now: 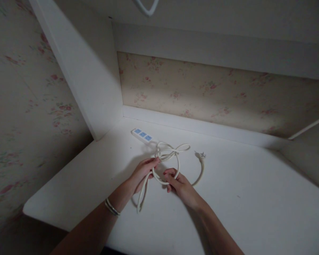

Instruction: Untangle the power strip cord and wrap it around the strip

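A white power strip (143, 134) with blue socket faces lies on the white desktop, and its cream cord (178, 164) is gathered in loose loops between my hands. My left hand (143, 173) is closed on the loops from the left, with one bight hanging below it toward the desk's front. From the right, my right hand (178, 184) pinches the near side of a round loop. The cord's plug (201, 156) rests to the right with its metal prongs up, and its tail curves down behind my right hand. My fingers partly hide the loops.
The white desktop (244, 216) has a rounded left corner. A white upright panel (95, 88) rises at the left and a low ledge (202, 128) runs along the back. Overhead is a white shelf with a pale cable (148, 13) hanging from above. Floral wallpaper (172, 85) covers the wall.
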{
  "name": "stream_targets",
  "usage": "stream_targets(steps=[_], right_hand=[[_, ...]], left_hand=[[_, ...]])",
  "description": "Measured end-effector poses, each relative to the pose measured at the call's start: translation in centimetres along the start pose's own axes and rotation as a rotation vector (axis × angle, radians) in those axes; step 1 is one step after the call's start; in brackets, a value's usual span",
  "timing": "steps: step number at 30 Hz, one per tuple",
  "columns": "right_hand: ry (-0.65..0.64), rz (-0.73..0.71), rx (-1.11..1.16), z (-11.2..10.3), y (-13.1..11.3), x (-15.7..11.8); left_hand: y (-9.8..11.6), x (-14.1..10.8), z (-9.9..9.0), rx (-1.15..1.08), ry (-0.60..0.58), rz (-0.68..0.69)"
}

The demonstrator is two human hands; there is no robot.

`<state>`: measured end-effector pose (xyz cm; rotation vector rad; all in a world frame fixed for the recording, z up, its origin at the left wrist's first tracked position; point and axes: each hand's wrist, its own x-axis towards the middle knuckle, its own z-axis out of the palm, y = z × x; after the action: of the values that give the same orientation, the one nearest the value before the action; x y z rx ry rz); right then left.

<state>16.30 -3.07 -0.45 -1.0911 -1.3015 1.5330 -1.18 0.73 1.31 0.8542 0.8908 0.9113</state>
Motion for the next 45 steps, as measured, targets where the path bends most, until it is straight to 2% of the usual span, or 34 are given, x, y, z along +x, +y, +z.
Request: stream_targets(steps=[4,6,8,11,13,15,18,21,23,26,28,30,34,39,45], right_hand=[[-0.029,0.010,-0.089,-0.3,-0.3,-0.1],[0.025,0.033,-0.040,-0.8,-0.6,-0.1],[0.234,-0.010,0.015,-1.5,-0.8,0.1],[0.631,-0.223,0.047,-2.9,-1.2,0.3],[0.752,-0.353,0.047,-3.6,-1.4,0.4],[0.740,-0.423,-0.012,-3.9,-1.6,0.2],[0.660,-0.490,-0.240,-3.6,-1.9,-0.2],[0.654,-0.542,-0.490,-3.3,-2.3,-0.7],[0.628,-0.560,-0.551,-3.2,-2.6,-1.1],[0.440,-0.462,-0.538,-3.1,-2.8,-1.5],[0.291,-0.334,-0.499,-3.0,-2.6,-1.7],[0.224,-0.242,-0.439,-2.8,-2.3,-1.7],[0.271,-0.154,-0.281,-2.7,-1.7,-1.2],[0.399,-0.169,0.033,-3.1,-1.7,-0.3],[0.386,-0.157,0.485,-3.5,-3.0,-0.2]], left_hand=[[0.4,-0.1,0.4,0.070,0.119,0.013],[0.4,0.0,0.4,0.094,0.145,-0.007],[0.5,0.1,0.3,0.108,0.141,-0.009],[0.5,0.1,0.2,0.105,0.086,0.006],[0.5,0.1,0.2,0.106,0.059,0.016],[0.6,0.1,0.2,0.131,0.035,0.016],[0.7,0.0,0.1,0.194,-0.001,0.006],[0.7,0.2,-0.2,0.253,0.040,0.014],[0.6,0.4,-0.5,0.280,0.078,0.045],[0.5,0.5,-0.8,0.309,0.076,0.079],[0.5,0.5,-0.9,0.350,0.051,0.077],[0.7,0.3,-0.8,0.389,0.031,0.064],[1.2,0.0,-0.5,0.423,0.029,0.041],[1.2,0.1,-0.4,0.413,0.051,0.034],[0.3,0.7,-1.0,0.241,0.044,-0.048]])
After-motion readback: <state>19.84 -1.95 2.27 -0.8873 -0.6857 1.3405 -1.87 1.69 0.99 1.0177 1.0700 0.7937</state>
